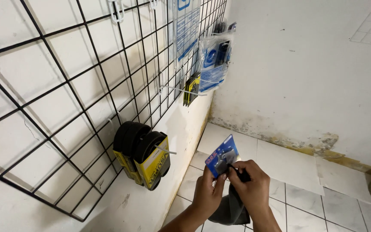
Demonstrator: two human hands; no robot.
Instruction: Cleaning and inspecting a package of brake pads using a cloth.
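Two hands hold a small blue carded pack beside a wire display grid.

The black wire grid and its folded tyres crowd the left; white floor tiles lie open to the right. The left hand pinches the blue pack from below; the right hand is closed around a black pen touching it.

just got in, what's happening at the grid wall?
A person stands by a black wire grid panel on a white wall. The left hand holds a small blue carded packet by its lower edge; the right hand presses a dark pen-like tool against it. Folded black tyres in yellow bands hang on a hook nearby, with bagged blue packs higher up.
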